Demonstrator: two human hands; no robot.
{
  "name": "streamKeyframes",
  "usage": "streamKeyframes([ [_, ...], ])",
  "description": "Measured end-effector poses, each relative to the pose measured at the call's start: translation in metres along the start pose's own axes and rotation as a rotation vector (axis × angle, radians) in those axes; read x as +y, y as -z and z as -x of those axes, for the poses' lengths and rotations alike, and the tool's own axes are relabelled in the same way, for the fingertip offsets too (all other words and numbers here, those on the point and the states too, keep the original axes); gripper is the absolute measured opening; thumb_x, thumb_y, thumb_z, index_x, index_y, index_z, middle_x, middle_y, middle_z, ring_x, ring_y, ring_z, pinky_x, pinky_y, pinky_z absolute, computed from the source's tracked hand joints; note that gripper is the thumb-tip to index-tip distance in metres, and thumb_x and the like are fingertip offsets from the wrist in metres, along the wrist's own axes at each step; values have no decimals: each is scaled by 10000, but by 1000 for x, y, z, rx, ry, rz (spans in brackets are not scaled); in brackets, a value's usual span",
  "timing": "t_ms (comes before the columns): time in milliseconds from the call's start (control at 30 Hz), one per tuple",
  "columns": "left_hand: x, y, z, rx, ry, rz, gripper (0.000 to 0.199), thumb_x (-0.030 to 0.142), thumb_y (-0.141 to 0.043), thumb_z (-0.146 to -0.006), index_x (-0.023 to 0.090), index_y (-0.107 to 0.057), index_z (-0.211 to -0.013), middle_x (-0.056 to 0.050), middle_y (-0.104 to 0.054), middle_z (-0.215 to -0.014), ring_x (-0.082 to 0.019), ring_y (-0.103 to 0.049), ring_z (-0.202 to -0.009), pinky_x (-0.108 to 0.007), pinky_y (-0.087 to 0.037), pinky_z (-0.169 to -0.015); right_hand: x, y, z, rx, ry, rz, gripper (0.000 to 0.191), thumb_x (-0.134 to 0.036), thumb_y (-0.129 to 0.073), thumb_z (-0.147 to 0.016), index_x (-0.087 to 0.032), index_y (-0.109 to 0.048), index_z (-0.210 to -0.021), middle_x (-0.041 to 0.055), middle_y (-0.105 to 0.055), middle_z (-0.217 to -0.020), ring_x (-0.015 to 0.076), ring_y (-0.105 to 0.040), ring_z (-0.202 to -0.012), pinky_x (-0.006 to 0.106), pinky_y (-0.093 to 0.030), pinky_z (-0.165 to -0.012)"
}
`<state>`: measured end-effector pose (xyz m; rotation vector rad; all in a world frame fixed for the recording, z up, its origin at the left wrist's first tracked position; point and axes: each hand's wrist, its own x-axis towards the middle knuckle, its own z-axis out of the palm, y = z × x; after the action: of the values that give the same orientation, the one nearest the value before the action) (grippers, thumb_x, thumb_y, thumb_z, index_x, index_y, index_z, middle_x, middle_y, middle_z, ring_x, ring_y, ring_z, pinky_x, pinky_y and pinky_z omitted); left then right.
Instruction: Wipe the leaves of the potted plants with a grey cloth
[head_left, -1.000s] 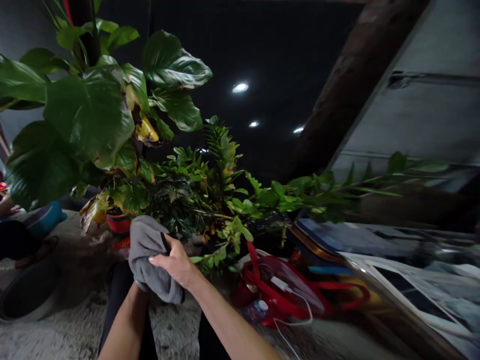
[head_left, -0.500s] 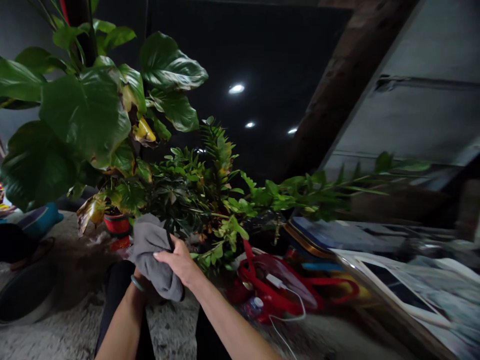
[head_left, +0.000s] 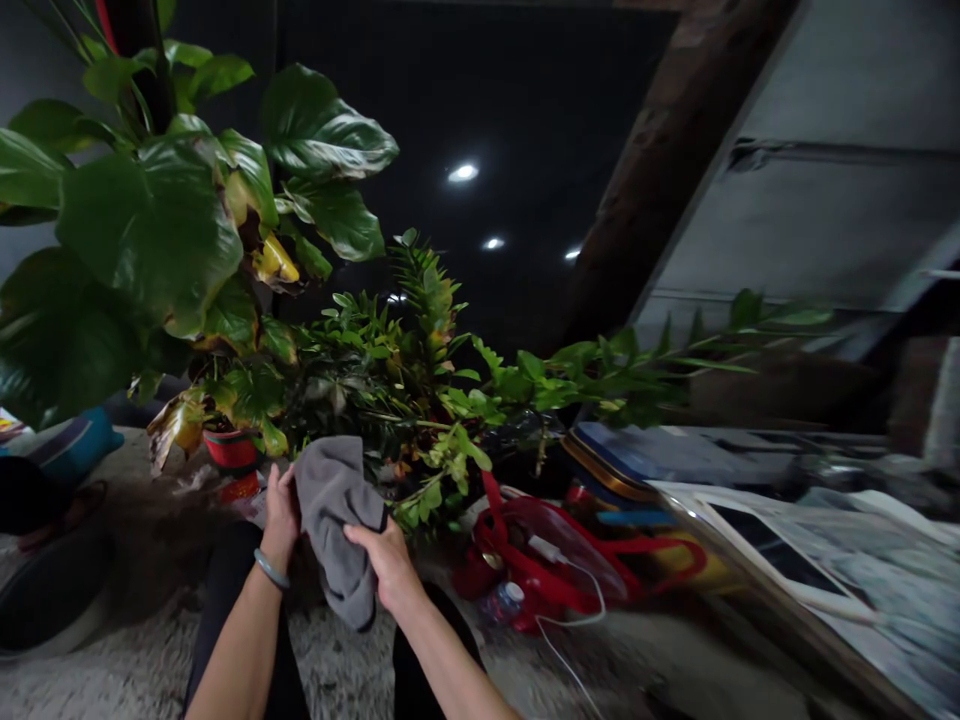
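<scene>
Far left: a dark basin [head_left: 45, 590] is sitting on the floor, outside the left knee, so it is leaving the space between the legs free. Beyond it, a red pot [head_left: 231, 450] is standing under the broad-leaved plant [head_left: 150, 230]; it is presumably bearing that plant, though foliage is hiding the join.

Centre-left: the left hand [head_left: 279, 510], with a bangle [head_left: 271, 570] circling its wrist, is pointing its fingers upward beside the grey cloth's left edge. Cannot tell whether it is gripping; the cloth is covering part of the hand.

Centre: the grey cloth [head_left: 334, 520] is hanging between the two hands, above the floor and between the knees, a placement probably keeping it off the grit.

Right of it: the right hand [head_left: 390, 560] is pinching the cloth's right side, thumb lying on the near face; the fingers are presumably backing it from behind. This grip seems to be carrying most of the weight.

Farther right: a red bag [head_left: 551, 585] is slumping on the floor, a white cable [head_left: 596, 590] is trailing out of it, and a bottle [head_left: 504, 602] is resting against its near side.
</scene>
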<state>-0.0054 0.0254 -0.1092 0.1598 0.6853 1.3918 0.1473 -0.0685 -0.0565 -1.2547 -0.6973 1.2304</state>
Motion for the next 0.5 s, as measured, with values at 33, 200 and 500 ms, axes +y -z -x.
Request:
streamKeyframes([
  [33,2,-1,2,13,-28,-42,459,521,-540,-931,138,-747,-1076,-140,-789,-1075,-310,-718,-1093,-412,-527,-995,7,3,10,-34,-26,9,419,-232,-781,-463,-185,-767,-879,78,-819,-871,328,-750,-859,440,-587,-827],
  [200,9,-1,25,181,-229,-234,276,395,-679,-852,183,-737,-1021,-115,-745,-1248,-275,-572,-1348,-380,-382,-1178,12,13,31,-92,33,57,408,-202,-766,-498,-190,-769,-906,59,-818,-904,319,-738,-922,413,-557,-887],
  [500,-37,-16,131,-180,-247,-480,663,455,-901,-606,184,-727,-1186,-121,-760,-1174,-345,-661,-1173,-418,-504,-1037,14,17,34,0,13,-170,436,-310,-817,-480,-195,-739,-893,71,-804,-903,316,-722,-911,414,-556,-845],
])
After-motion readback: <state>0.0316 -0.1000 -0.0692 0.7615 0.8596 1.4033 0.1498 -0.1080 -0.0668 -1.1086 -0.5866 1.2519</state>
